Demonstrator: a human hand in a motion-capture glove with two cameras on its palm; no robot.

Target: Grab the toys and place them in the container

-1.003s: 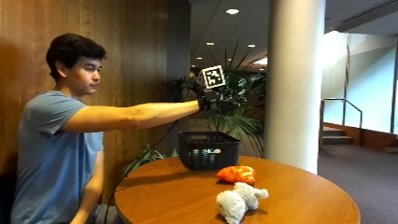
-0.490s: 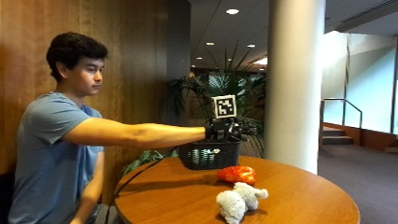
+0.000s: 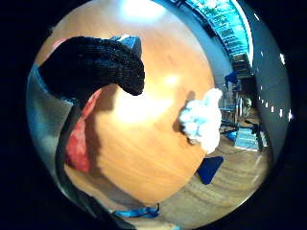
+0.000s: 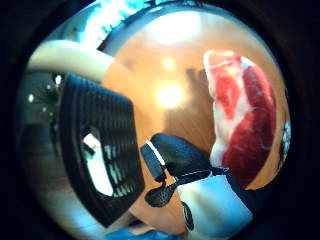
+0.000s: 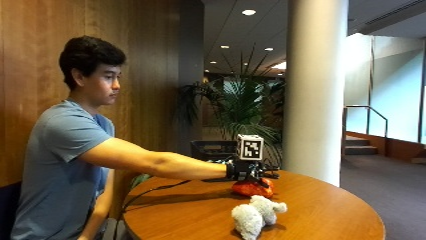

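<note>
Now the gloved right hand (image 5: pixel 247 171) hovers, fingers relaxed, just above the red toy (image 5: pixel 252 188) on the table (image 5: pixel 333 215), holding nothing.

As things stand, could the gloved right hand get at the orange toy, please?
Probably yes: the gloved right hand hovers directly over the orange toy on the table, nothing between them; the white plush toy lies apart, nearer the table's edge.

Red-and-white toy (image 4: pixel 240 115) on wooden table (image 4: pixel 170 65), close beside gloved right hand (image 4: pixel 185 157), its fingers slightly bent; black slatted container (image 4: pixel 100 150) across from toy.
</note>
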